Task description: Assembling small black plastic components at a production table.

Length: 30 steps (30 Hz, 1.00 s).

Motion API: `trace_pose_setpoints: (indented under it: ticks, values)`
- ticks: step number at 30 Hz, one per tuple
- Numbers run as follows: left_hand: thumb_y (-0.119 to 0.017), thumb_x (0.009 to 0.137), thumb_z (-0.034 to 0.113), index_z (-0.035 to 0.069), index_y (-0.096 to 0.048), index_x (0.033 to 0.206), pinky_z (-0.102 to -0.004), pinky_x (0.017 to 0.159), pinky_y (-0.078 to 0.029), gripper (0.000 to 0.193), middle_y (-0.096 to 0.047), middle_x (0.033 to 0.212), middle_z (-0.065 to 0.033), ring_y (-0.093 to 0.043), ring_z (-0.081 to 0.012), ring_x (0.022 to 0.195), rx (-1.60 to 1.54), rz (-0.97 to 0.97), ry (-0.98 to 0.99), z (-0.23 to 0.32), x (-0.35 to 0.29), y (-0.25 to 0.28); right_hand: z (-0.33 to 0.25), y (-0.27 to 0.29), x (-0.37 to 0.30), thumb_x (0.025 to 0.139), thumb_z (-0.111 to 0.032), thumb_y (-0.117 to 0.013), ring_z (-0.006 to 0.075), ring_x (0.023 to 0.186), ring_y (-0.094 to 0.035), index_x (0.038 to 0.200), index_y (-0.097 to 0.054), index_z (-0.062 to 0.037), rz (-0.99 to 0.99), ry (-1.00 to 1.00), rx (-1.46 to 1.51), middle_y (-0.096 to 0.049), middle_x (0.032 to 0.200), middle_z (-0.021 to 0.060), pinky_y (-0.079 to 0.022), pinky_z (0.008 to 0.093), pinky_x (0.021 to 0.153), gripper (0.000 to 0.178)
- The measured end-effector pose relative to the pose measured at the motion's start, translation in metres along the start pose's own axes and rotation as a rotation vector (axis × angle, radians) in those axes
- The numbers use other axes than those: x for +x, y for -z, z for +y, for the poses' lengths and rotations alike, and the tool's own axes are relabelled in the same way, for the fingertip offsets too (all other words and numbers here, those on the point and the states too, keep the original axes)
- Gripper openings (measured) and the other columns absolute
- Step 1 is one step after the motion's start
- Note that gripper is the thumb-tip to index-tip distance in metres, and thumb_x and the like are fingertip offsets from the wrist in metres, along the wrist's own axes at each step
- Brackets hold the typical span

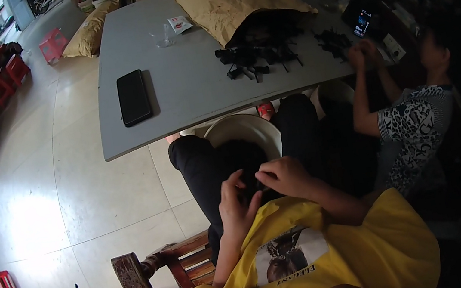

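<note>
Centre: left hand (pixel 234 209) fingers apart; right hand (pixel 288 176) curled, can't tell if pinching. Likely handwork near tub (pixel 269 131); next needs steady fingertips.

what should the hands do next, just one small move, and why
Probably ease the right hand slightly toward the left hand: both are curled and close together near the pale bucket, so working them together seems natural. Whether either holds something is too dark to tell.
</note>
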<state>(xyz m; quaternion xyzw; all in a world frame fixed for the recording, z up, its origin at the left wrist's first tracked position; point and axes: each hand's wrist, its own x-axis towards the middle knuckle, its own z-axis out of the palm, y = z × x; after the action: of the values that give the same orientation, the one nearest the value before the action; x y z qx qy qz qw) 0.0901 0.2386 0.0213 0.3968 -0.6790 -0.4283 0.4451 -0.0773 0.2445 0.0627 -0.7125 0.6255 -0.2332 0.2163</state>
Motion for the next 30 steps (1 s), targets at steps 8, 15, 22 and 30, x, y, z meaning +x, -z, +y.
trace_pose_setpoints:
  ticks: [8,15,22,30]
  values:
    - [-0.06,0.081,0.007,0.003,-0.052,0.092,-0.0171,0.05,-0.036,0.014,-0.055,0.068,-0.0016,-0.047,-0.0053,0.054,-0.35,-0.018,0.117,-0.038,0.0,-0.008,0.004,-0.009,-0.004,0.091,-0.018,-0.048,0.0054,0.053,-0.048,0.084,-0.057,-0.0027,-0.07,-0.161,0.493,-0.051,0.058,-0.0002,-0.039,0.0218,0.049,0.019]
    - [-0.061,0.08,0.006,0.004,-0.053,0.086,-0.0168,0.048,-0.038,0.01,-0.057,0.067,-0.0035,-0.047,-0.0057,0.052,-0.851,-0.187,0.387,-0.031,0.003,-0.001,0.017,-0.018,-0.012,0.093,-0.02,-0.044,0.0048,0.054,-0.046,0.089,-0.059,-0.0025,-0.096,-0.221,0.813,-0.05,0.061,-0.0007,-0.038,0.0194,0.049,0.023]
    - [-0.068,0.074,0.007,0.007,-0.049,0.081,-0.0166,0.05,-0.039,0.021,-0.049,0.076,0.0012,-0.047,-0.005,0.059,-0.884,-0.214,0.354,-0.042,-0.005,-0.001,-0.001,-0.021,0.001,0.084,-0.008,-0.054,0.0187,0.064,-0.057,0.092,-0.058,-0.0029,0.0,0.189,0.409,-0.057,0.071,0.0082,-0.044,0.0286,0.058,0.01]
    - [-0.058,0.085,0.011,0.008,-0.046,0.092,-0.0176,0.047,-0.035,0.014,-0.05,0.072,0.0012,-0.044,-0.0053,0.053,-0.998,-0.097,0.422,-0.032,-0.013,-0.007,-0.017,-0.03,-0.004,0.083,-0.007,-0.055,0.0268,0.066,-0.058,0.085,-0.051,-0.003,0.137,0.136,0.395,-0.057,0.074,0.0112,-0.046,0.0325,0.056,0.006]
